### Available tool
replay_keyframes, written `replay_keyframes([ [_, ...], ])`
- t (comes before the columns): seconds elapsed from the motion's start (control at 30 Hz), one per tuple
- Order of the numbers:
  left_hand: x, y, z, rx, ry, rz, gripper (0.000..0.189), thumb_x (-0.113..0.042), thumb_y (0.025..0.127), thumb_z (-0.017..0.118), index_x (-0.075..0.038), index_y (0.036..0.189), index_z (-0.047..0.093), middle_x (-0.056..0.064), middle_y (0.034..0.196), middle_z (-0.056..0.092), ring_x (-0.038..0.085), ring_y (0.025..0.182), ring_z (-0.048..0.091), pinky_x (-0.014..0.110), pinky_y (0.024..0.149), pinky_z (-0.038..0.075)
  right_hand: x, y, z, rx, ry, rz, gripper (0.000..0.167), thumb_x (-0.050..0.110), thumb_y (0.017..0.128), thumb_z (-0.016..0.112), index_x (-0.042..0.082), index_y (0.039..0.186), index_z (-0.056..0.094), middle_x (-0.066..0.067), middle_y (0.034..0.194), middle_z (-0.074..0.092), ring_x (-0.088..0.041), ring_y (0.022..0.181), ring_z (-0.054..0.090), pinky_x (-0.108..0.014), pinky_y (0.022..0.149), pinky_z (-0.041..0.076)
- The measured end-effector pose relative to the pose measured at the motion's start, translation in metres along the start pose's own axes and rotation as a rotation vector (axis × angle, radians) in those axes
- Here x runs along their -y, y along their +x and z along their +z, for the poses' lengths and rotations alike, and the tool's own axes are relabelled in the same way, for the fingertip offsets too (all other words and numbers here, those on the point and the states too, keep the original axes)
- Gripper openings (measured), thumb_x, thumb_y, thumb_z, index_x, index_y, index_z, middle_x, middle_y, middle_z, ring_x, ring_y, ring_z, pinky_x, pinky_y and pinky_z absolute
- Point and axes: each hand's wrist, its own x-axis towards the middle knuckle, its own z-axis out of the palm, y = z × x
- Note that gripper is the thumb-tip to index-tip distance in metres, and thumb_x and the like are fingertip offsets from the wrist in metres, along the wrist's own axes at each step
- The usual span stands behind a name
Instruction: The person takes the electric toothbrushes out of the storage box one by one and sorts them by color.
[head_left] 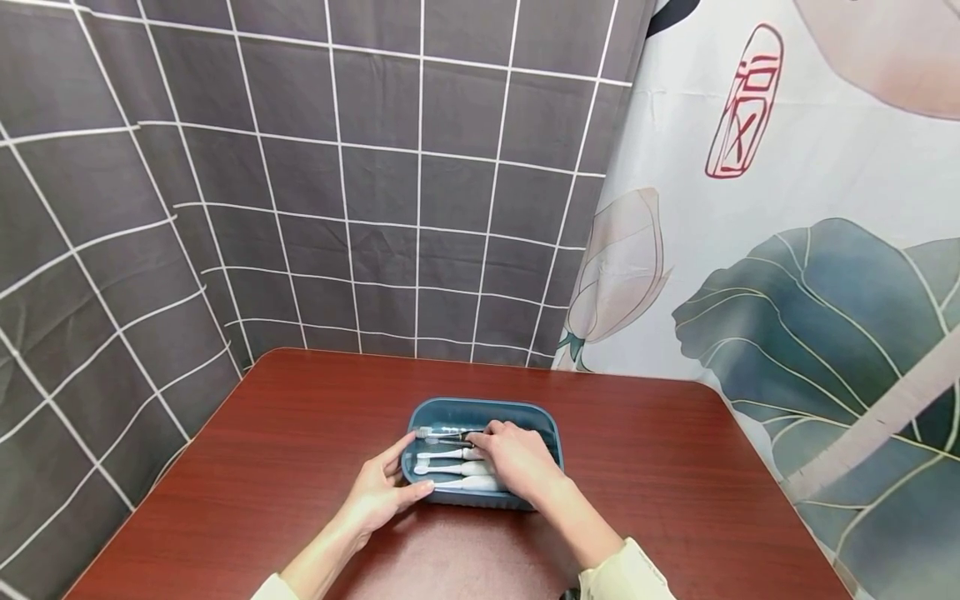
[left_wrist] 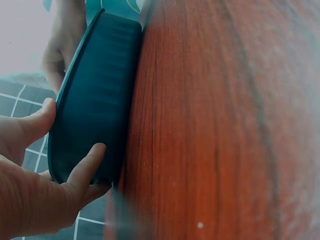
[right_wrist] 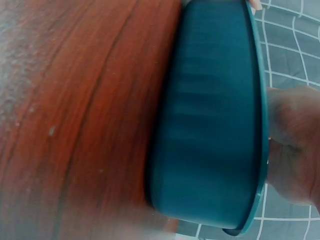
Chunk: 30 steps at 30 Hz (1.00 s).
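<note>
Bin (head_left: pixel 480 412) between left hand (head_left: pixel 378 492) and right hand (head_left: pixel 525 462), on a table (head_left: pixel 300 458). The left hand holds its end, thumb on the near rim, fingers round the wall. The right hand reaches inside; whether it pinches the dark brush (head_left: pixel 459 436) at its fingertips cannot be told. 3 white brushes (head_left: pixel 472 483) lie partly under it, heads toward the left hand. A dragging right palm might roll these askew; a slack left grip might let the bin slide.
</note>
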Motion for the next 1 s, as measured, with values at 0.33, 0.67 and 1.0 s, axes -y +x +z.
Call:
replay_keyframes([
  [0.33, 0.001, 0.001, 0.0, -0.001, 0.006, 0.005, 0.088, -0.002, 0.076, 0.087, -0.01, 0.152, 0.045, 0.026, 0.147, 0.047, 0.043, 0.129, 0.051, 0.027, 0.08, 0.056, -0.02, 0.0, -0.015, -0.137, 0.227, 0.099, 0.026, 0.027, 0.101, 0.063, 0.023, 0.126, 0.071, 0.005, 0.106, 0.069, -0.016, 0.092, 0.067, -0.042, 0.07, 0.054],
  [0.67, -0.001, 0.001, 0.0, 0.018, -0.048, -0.022, 0.089, 0.001, 0.077, 0.085, -0.01, 0.154, 0.041, 0.027, 0.149, 0.044, 0.039, 0.124, 0.056, 0.036, 0.078, 0.059, -0.043, -0.001, -0.027, -0.399, 0.713, 0.233, 0.024, 0.009, 0.102, 0.059, 0.005, 0.125, 0.064, -0.011, 0.113, 0.069, -0.025, 0.101, 0.067, -0.046, 0.087, 0.055],
  [1.0, -0.001, 0.001, 0.001, 0.015, -0.042, -0.03, 0.089, 0.001, 0.076, 0.086, -0.01, 0.153, 0.042, 0.027, 0.148, 0.045, 0.038, 0.123, 0.057, 0.035, 0.077, 0.059, -0.061, -0.008, -0.043, -0.496, 0.94, 0.348, 0.024, 0.004, 0.103, 0.055, 0.0, 0.126, 0.058, -0.023, 0.114, 0.065, -0.034, 0.096, 0.064, -0.047, 0.081, 0.057],
])
